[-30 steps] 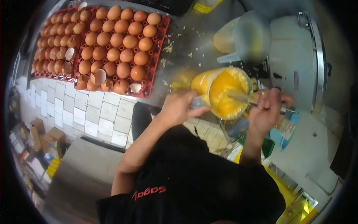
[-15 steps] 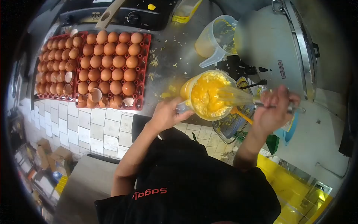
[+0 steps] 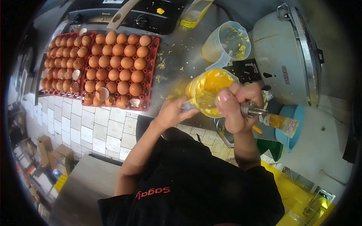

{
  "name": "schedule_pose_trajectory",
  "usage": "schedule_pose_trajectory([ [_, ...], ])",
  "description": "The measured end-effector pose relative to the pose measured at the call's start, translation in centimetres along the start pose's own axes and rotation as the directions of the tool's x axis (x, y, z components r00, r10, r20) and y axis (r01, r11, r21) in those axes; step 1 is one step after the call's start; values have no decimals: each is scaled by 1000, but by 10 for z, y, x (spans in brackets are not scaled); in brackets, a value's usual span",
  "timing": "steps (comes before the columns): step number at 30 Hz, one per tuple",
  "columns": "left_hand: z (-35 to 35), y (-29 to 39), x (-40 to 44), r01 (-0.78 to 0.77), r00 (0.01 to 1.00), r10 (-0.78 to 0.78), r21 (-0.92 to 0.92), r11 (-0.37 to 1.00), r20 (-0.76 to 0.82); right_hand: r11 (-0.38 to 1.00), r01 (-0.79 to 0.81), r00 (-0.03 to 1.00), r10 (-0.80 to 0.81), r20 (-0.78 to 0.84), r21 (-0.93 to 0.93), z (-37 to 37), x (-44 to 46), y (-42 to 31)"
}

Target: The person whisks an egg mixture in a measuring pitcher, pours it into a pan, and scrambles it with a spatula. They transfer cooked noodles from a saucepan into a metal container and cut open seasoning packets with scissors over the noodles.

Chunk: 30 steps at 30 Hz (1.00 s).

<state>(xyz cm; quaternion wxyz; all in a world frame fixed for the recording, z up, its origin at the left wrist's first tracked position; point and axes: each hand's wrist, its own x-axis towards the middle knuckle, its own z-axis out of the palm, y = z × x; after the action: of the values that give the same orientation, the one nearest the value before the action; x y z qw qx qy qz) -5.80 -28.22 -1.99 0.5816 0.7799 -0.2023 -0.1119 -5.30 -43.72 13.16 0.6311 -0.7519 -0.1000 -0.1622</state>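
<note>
My left hand (image 3: 173, 113) is closed on the handle of a clear plastic measuring jug (image 3: 191, 88) at the counter's near edge. The jug holds a bright yellow egg mixture (image 3: 218, 80) with pale lumps. In my right hand (image 3: 238, 105) is a metal whisk (image 3: 254, 110), its fist wrapped around the handle. The wires reach down into the jug, partly hidden behind my fingers. Left of the jug, a red egg tray (image 3: 151, 66) holds brown eggs and some broken shells. Behind stands a second clear jug (image 3: 211, 51), with yellow residue on its wall.
Another egg tray (image 3: 89, 49) adjoins the first. A black stove (image 3: 88, 15) is at the back, with a pale handle (image 3: 120, 16) across it. The large grey GETRA appliance (image 3: 275, 45) stands right. Below it are a blue bowl (image 3: 298, 113) and a yellow packet (image 3: 281, 123).
My right hand and the whisk have moved left, over the jug, and the whisk handle now points more toward the camera. My left hand keeps its hold. The whole view has shifted slightly.
</note>
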Motion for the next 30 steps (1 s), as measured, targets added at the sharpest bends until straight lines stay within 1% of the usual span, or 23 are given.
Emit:
schedule_pose_trajectory([
  [2, 1, -1, 0, -18, 1000, 19, 72, 997, -22, 998, -59, 996, 58, 61, 14, -10, -2, -3],
  [3, 1, -1, -1, -27, 999, 30, 108, 994, -29, 997, -82, 992, 83, 98, -9, -17, -3, -4],
  [7, 5, -2, -2, -4, 999, 9, 102, 995, -48, 991, -112, 979, 123, 165, -71, -42, 6, 1],
  [10, 6, -3, -3, 36, 999, -33, 90, 995, -31, 994, -103, 991, 104, 82, -22, -52, 23, 4],
  [11, 5, -2, -3, 47, 999, -46, 95, 994, -20, 997, -53, 997, 56, 60, -54, -48, 31, 3],
  [12, 4, -1, -3, 59, 998, -58, 100, 993, -6, 999, -32, 999, 33, 29, -17, -43, 40, 2],
  [14, 3, -3, -2, 12, 1000, -11, 87, 996, -21, 999, 16, 999, -14, -36, 52, -34, 56, 4],
  [15, 3, -3, -1, -12, 1000, 15, 80, 997, -27, 986, 58, 998, -55, -28, 157, -31, 64, 10],
  [18, 4, -4, 1, -19, 1000, 19, 47, 999, -12, 959, 8, 996, 18, -89, 282, -15, 67, 12],
  [19, 4, -4, 1, -16, 1000, 17, 57, 998, -13, 949, -11, 998, 28, -51, 316, -14, 64, 15],
  [22, 4, -4, -1, -7, 1000, 8, 82, 997, -15, 917, -131, 976, 186, -114, 377, -18, 53, 5],
  [23, 4, -3, -1, -6, 1000, 7, 87, 996, -16, 919, -138, 969, 203, -144, 370, -22, 49, -6],
  [26, 6, 0, -4, 32, 999, -30, 98, 995, -22, 971, -36, 968, 92, -232, 238, -44, 35, -5],
  [27, 6, -2, -5, 45, 999, -42, 113, 993, -33, 996, -63, 985, 72, -157, 58, -47, 25, 13],
  [28, 9, -9, -7, -39, 994, 49, 101, 994, -93, 990, -68, 995, 58, -82, -122, -49, 12, 42],
  [30, 7, -4, -6, 69, 997, -71, 130, 989, 5, 951, -146, 989, 151, -6, -273, -50, 2, 53],
])
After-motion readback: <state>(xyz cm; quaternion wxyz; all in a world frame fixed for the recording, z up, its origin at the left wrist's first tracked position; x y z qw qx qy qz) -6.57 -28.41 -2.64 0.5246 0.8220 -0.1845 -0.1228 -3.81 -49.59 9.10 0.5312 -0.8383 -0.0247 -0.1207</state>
